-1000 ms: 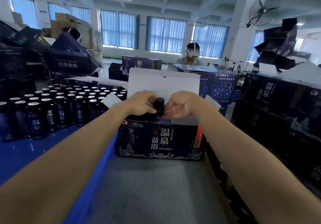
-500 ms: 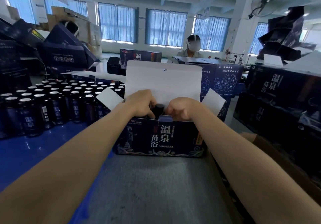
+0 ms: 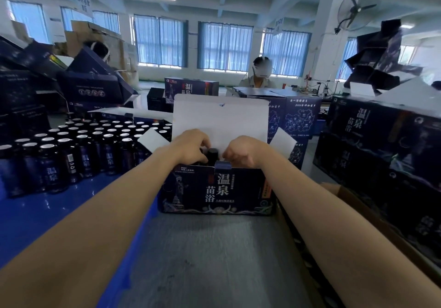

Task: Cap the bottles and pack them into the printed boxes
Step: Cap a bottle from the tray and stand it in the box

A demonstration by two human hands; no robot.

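Black-capped dark bottle stands upright, long axis vertical, inside the open navy printed cardboard box, its cap just above the front wall. Left hand curls against its left side, gripping it. Right hand is curled just beside it; whether it holds anything cannot be determined. The seating move would go straight down.

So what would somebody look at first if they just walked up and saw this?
Probably the two arms reaching to the open printed box in the middle, where the left hand holds a black-capped bottle and the right hand curls beside it. Next, the crowd of dark bottles with silvery tops, standing in rows on the blue table at the left.
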